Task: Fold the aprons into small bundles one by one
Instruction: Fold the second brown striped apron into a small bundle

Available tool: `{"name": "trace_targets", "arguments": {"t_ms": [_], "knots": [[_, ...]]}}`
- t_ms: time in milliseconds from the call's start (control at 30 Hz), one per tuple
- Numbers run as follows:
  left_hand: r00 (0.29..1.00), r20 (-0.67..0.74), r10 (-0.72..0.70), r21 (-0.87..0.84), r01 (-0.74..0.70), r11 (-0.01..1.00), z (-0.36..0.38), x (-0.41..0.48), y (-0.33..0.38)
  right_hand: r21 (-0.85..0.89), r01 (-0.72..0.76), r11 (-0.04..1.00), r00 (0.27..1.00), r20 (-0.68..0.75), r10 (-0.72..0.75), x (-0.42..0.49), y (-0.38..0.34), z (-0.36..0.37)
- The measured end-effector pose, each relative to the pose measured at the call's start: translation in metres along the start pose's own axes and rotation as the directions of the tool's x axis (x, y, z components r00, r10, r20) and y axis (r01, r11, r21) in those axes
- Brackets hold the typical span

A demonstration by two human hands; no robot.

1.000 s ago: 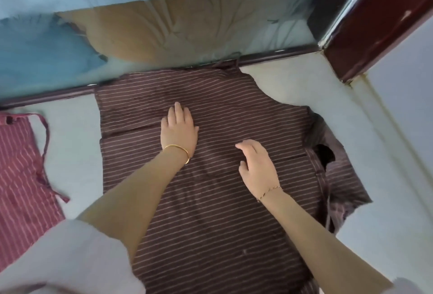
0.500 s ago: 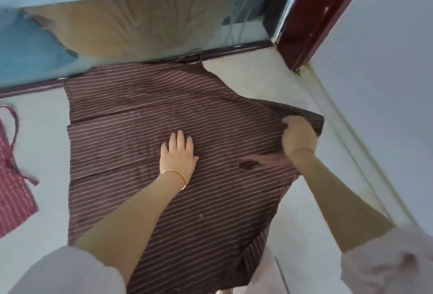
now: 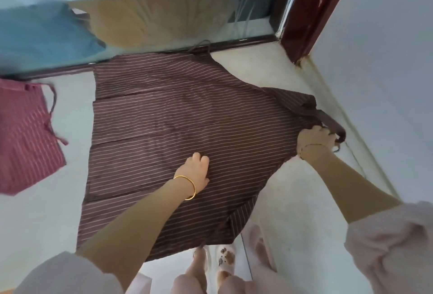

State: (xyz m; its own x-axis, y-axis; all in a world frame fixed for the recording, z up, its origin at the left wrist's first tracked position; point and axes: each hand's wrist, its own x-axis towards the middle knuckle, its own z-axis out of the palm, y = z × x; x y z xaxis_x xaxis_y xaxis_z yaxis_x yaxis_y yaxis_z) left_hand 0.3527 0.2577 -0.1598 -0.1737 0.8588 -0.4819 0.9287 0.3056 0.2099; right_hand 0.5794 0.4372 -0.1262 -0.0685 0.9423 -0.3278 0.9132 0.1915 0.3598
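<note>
A dark brown apron (image 3: 164, 118) with thin pale stripes lies spread flat on a white surface, its neck strap at the far edge. My left hand (image 3: 195, 172), with a gold bangle at the wrist, presses down on the apron's middle, its fingers partly curled. My right hand (image 3: 315, 140) grips the apron's right corner and its dark strap at the far right, close to the wall. A red striped apron (image 3: 25, 134) lies at the left edge, partly out of frame.
A window with a dark frame (image 3: 164, 56) runs along the far edge, blue and tan cloth behind the glass. A dark red post (image 3: 311, 12) stands at the far right corner. A pale wall (image 3: 379, 83) closes the right side. My feet in slippers (image 3: 222, 263) show below.
My right hand has moved out to the right from the apron's middle, taken hold of the right corner and strap, and pulled it flat. My left hand stayed pressed on the middle.
</note>
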Motion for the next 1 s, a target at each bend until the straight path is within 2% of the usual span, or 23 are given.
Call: {"name": "trace_targets", "arguments": {"t_ms": [67, 133, 167, 200, 267, 333, 367, 433, 533, 633, 700, 800, 900, 1000], "knots": [[0.998, 0.011, 0.054, -0.009, -0.054, 0.998, 0.000, -0.007, 0.013, 0.014, 0.041, 0.999, 0.994, -0.101, -0.039, -0.009, -0.009, -0.005], [0.988, 0.080, 0.130, -0.081, -0.123, 0.989, 0.003, -0.015, 0.032, 0.055, 0.199, 0.979, 0.940, -0.294, -0.174, -0.029, -0.030, -0.006], [0.977, 0.139, 0.164, -0.116, -0.148, 0.982, 0.006, -0.019, 0.043, 0.079, 0.308, 0.948, 0.903, -0.337, -0.266, -0.040, -0.041, -0.005], [0.961, 0.200, 0.193, -0.117, -0.172, 0.978, 0.011, -0.025, 0.052, 0.116, 0.417, 0.901, 0.875, -0.321, -0.363, -0.053, -0.051, -0.002], [0.935, 0.284, 0.211, 0.009, -0.223, 0.975, 0.023, -0.032, 0.065, 0.239, 0.546, 0.803, 0.838, -0.164, -0.520, -0.068, -0.071, 0.004], [0.941, 0.277, 0.193, 0.133, -0.237, 0.962, 0.036, -0.037, 0.070, 0.306, 0.568, 0.764, 0.794, 0.043, -0.607, -0.077, -0.082, 0.007], [0.946, 0.259, 0.193, 0.131, -0.232, 0.964, 0.038, -0.039, 0.070, 0.343, 0.575, 0.742, 0.764, 0.097, -0.637, -0.079, -0.083, 0.010], [0.951, 0.238, 0.199, 0.020, -0.210, 0.978, 0.035, -0.038, 0.068, 0.491, 0.556, 0.671, 0.718, 0.124, -0.685, -0.083, -0.079, 0.016], [0.971, 0.209, 0.112, -0.222, -0.065, 0.973, 0.019, -0.034, 0.059, 0.686, 0.514, 0.515, 0.676, 0.045, -0.735, -0.091, -0.065, 0.027], [0.987, 0.154, -0.034, -0.406, 0.094, 0.909, 0.000, -0.033, 0.046, 0.636, 0.591, 0.496, 0.555, 0.125, -0.822, -0.094, -0.067, 0.025], [0.985, 0.138, -0.101, -0.477, 0.156, 0.865, -0.007, -0.034, 0.040, 0.644, 0.606, 0.467, 0.577, 0.047, -0.815, -0.093, -0.074, 0.018], [0.972, 0.174, -0.158, -0.546, 0.228, 0.806, -0.011, -0.040, 0.033, 0.662, 0.602, 0.447, 0.696, -0.160, -0.700, -0.093, -0.083, 0.005], [0.963, 0.068, -0.261, -0.376, 0.267, 0.888, -0.009, -0.042, 0.016, 0.634, 0.611, 0.474, 0.760, -0.303, -0.575, -0.089, -0.087, -0.006], [0.929, -0.009, -0.370, -0.320, 0.347, 0.881, -0.021, -0.047, -0.010, 0.581, 0.610, 0.539, 0.787, -0.361, -0.501, -0.084, -0.090, -0.017]]}}
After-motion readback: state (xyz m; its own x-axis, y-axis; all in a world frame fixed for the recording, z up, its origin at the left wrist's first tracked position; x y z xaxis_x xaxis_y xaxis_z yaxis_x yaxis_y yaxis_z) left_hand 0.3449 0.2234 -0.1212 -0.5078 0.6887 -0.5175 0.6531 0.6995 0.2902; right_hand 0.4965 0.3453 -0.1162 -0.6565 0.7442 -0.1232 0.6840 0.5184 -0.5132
